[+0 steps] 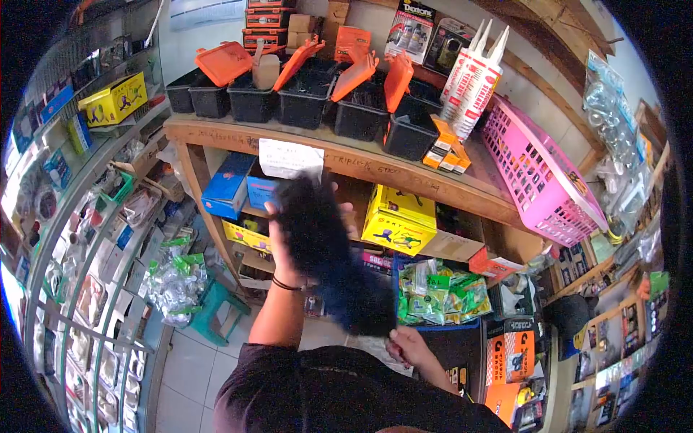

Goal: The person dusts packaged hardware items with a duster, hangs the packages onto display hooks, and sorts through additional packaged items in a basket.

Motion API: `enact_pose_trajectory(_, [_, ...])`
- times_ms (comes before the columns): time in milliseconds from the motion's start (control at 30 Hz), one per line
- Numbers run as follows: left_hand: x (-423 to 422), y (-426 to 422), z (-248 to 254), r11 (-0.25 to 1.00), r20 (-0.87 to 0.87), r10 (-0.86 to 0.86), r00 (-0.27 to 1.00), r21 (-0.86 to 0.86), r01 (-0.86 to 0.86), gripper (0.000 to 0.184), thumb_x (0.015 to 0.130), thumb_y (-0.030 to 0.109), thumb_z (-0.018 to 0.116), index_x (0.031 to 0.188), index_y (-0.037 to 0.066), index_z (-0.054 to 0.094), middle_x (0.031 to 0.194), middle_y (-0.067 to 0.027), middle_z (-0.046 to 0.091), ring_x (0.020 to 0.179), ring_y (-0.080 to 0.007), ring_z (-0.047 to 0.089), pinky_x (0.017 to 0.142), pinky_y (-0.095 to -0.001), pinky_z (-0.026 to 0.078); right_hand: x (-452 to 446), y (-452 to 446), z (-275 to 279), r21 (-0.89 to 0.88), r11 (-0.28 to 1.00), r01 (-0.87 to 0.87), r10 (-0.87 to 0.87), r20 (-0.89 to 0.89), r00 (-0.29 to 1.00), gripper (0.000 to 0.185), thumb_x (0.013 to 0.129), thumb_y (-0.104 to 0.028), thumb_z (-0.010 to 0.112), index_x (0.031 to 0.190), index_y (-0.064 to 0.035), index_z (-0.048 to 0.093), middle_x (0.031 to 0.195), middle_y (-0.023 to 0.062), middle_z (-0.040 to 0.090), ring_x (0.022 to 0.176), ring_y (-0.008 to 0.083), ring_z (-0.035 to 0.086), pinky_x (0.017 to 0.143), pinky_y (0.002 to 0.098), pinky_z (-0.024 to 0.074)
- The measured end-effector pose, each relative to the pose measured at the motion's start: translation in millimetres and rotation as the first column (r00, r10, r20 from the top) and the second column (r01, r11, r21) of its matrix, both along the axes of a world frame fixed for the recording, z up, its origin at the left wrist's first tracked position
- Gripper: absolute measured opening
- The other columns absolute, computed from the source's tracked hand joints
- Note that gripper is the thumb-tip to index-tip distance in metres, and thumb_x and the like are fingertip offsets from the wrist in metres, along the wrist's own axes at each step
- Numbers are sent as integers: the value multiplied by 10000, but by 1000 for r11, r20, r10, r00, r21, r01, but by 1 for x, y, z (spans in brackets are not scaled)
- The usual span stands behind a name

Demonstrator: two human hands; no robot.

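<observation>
The left hand (286, 261) is wrapped around a long dark cloth (315, 238) from behind, with fingertips showing along its two sides; the cloth is blurred, so its exact kind is hard to make out. A thin dark band (286, 286) circles the left wrist. The right hand (411, 348) is at the cloth's lower right corner, its fingers curled, but I cannot tell whether they are pinched on the edge or only touching it. The cloth slants down from upper left to lower right between the hands, in front of a wooden shelf (216, 136).

Its upper end overlaps the bottom of a white paper note (291, 157) on the shelf's front edge. Below that edge, blue boxes (227, 189) are to the left of the cloth and a yellow box (398, 222) is to the right. Lower right, green packets (442, 289) fill a blue tray (433, 326).

On the shelf top, black bins (361, 120) with orange lids (354, 76) form a row, then white tubes (471, 90) stand upright near a pink basket (527, 169). On the floor at left, clear plastic bags (173, 283) lie against a green stool (211, 313).
</observation>
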State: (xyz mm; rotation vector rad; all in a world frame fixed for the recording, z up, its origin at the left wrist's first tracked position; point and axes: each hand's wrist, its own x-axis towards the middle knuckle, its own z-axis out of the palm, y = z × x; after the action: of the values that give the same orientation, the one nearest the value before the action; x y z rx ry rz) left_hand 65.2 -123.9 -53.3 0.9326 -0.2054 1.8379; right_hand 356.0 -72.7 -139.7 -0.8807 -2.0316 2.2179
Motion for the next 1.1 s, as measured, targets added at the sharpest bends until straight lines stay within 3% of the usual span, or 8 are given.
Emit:
enact_pose_trajectory(67, [11,0,15,889,161,401,902,-307,-341,557,891,453,236,1268,50,311,1238,-117,417,1126,-270,416,916,-438,359,-3,-2,-1,-5,984,179,-179,-108,978,347,895,-304,396,635,-78,444,503,-14,425,375,64,352,339,212,278])
enact_pose_trajectory(167, [7,0,-6,993,146,100,984,-77,-90,584,841,454,390,1291,97,284,1310,-121,322,1138,-336,382,902,-513,345,-1,-8,-9,100,994,32,-21,-107,994,336,893,-301,400,646,-77,440,505,-12,426,369,65,352,331,207,273])
enact_pose_trajectory(400, [9,-4,6,853,127,389,913,-424,-304,615,844,525,312,1268,80,319,1241,-141,406,1124,-297,405,939,-424,334,-3,-14,-1,28,990,138,-138,19,990,329,896,-304,396,648,-90,421,484,-21,391,346,62,329,317,206,256])
enact_pose_trajectory(533, [6,-7,5,985,28,170,985,-45,-169,518,892,436,273,1245,65,356,1230,-109,425,1141,-266,395,971,-407,295,-4,-18,-1,32,996,81,-81,-2,997,353,895,-318,396,626,-91,428,480,-28,389,352,61,330,322,211,259])
enact_pose_trajectory(667, [9,-7,9,846,111,377,920,-446,-293,534,871,460,315,1229,69,377,1225,-117,428,1116,-282,415,945,-422,331,-5,-22,-1,89,986,141,-132,-101,986,350,895,-321,396,635,-90,439,468,-27,397,362,61,342,331,210,265])
enact_pose_trajectory(767, [9,-5,3,958,-34,284,958,-41,-285,584,828,486,383,1249,82,359,1258,-121,387,1068,-330,438,928,-441,344,-3,-22,-1,17,995,100,-100,-11,995,359,892,-328,398,627,-89,439,481,-21,409,364,61,348,332,204,268])
enact_pose_trajectory(867, [9,0,11,829,121,424,897,-452,-331,569,860,489,314,1240,68,368,1227,-119,426,1108,-284,423,948,-421,319,-5,-16,-2,17,980,197,-196,-48,979,367,892,-325,398,613,-90,437,483,-19,411,370,68,355,348,206,280])
enact_pose_trajectory(1100, [13,5,17,895,134,329,935,-361,-263,539,846,468,373,1220,81,394,1188,-102,462,1060,-282,458,912,-436,353,-1,-14,-7,5,985,174,-173,-84,981,378,894,-320,393,618,-68,448,475,-5,413,359,68,357,334,212,277])
